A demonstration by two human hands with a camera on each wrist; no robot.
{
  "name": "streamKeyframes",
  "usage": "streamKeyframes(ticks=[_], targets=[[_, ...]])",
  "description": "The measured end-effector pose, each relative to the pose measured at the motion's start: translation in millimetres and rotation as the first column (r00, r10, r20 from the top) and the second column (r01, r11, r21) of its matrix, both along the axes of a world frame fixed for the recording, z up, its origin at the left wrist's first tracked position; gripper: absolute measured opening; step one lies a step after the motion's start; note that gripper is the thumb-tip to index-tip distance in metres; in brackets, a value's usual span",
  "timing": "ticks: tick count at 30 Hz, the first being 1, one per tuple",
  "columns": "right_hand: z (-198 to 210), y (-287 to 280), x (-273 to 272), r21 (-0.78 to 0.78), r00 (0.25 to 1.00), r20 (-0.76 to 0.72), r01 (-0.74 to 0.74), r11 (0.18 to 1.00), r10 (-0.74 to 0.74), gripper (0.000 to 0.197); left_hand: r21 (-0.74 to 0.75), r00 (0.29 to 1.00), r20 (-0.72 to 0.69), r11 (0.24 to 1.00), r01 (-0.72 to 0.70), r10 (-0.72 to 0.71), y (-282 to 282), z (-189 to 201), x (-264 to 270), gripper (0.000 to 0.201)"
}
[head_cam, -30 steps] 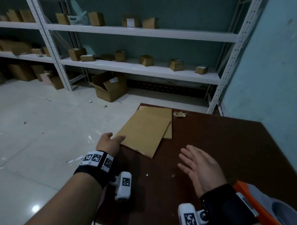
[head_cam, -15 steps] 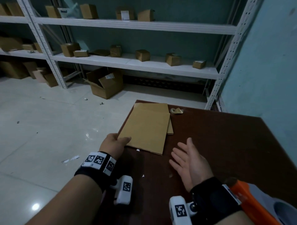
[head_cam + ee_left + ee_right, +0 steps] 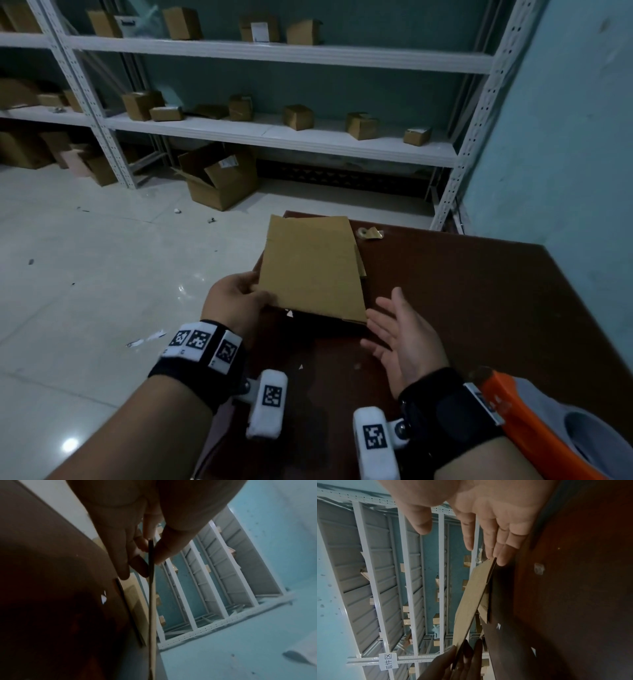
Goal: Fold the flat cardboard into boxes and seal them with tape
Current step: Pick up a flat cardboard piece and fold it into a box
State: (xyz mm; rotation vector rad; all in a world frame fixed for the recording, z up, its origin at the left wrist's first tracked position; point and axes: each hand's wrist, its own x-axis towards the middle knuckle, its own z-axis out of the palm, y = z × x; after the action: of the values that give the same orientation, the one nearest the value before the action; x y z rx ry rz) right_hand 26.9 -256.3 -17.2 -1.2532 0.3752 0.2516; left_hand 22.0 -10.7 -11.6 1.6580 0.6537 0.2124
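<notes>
A flat brown cardboard sheet (image 3: 310,270) is lifted at its near edge above the dark table (image 3: 479,291). My left hand (image 3: 239,298) pinches its near left corner between thumb and fingers; the left wrist view shows the cardboard sheet (image 3: 151,601) edge-on in that pinch. More flat cardboard (image 3: 359,263) lies under it on the table. My right hand (image 3: 397,335) is spread with straight fingers just by the sheet's near right corner; in the right wrist view its fingertips (image 3: 502,559) reach that corner of the cardboard sheet (image 3: 471,601). A small tape roll (image 3: 368,233) lies behind the stack.
White metal shelving (image 3: 274,133) with several small boxes stands behind the table, and an open carton (image 3: 219,181) sits on the tiled floor. A teal wall (image 3: 565,154) runs along the right. An orange and grey object (image 3: 548,431) lies at the table's near right.
My left hand has gone from resting at the sheet's corner to pinching it and lifting the near edge toward me. My right hand has moved up to the sheet's near right corner.
</notes>
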Motion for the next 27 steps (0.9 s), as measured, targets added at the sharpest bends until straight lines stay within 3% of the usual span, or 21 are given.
streamKeyframes(ticks=[2,6,10,14,18,21,22,24,27], targets=[[6,-5,-6,-0.014,0.999,0.011,0.033,0.999,-0.033,0.037,-0.098,0.999,-0.007,0.994,0.052,-0.053,-5,3,-5,0.034],[19,-18,-18,-0.055,0.990,0.037,0.137,0.989,-0.135,0.027,-0.134,0.981,-0.031,0.973,0.185,-0.191,-9,13,-23,0.018],[31,-37,-35,-0.063,0.984,0.110,0.148,0.987,-0.141,0.018,-0.322,0.932,-0.037,0.887,0.330,-0.360,-25,27,-47,0.029],[42,-45,-55,0.081,0.981,0.154,0.109,0.991,-0.121,0.022,-0.446,0.899,-0.022,0.809,0.383,-0.438,-44,33,-68,0.039],[48,-58,-80,-0.050,0.947,0.285,0.167,0.985,-0.147,0.024,-0.336,0.901,-0.070,0.861,0.383,-0.428,-58,27,-69,0.050],[59,-75,-102,-0.333,0.898,0.439,0.191,0.923,-0.028,0.024,-0.159,0.938,-0.031,0.929,0.335,-0.344,-65,30,-67,0.092],[64,-80,-109,-0.406,0.880,0.473,0.189,0.894,0.029,0.025,-0.106,0.952,-0.005,0.946,0.305,-0.308,-67,34,-70,0.096],[71,-91,-123,-0.496,0.849,0.520,0.214,0.841,0.090,0.025,-0.070,0.959,0.105,0.959,0.273,-0.265,-69,42,-74,0.091],[67,-103,-140,-0.503,0.834,0.548,0.275,0.820,0.057,0.021,-0.140,0.923,0.247,0.932,0.335,-0.295,-72,51,-78,0.086]])
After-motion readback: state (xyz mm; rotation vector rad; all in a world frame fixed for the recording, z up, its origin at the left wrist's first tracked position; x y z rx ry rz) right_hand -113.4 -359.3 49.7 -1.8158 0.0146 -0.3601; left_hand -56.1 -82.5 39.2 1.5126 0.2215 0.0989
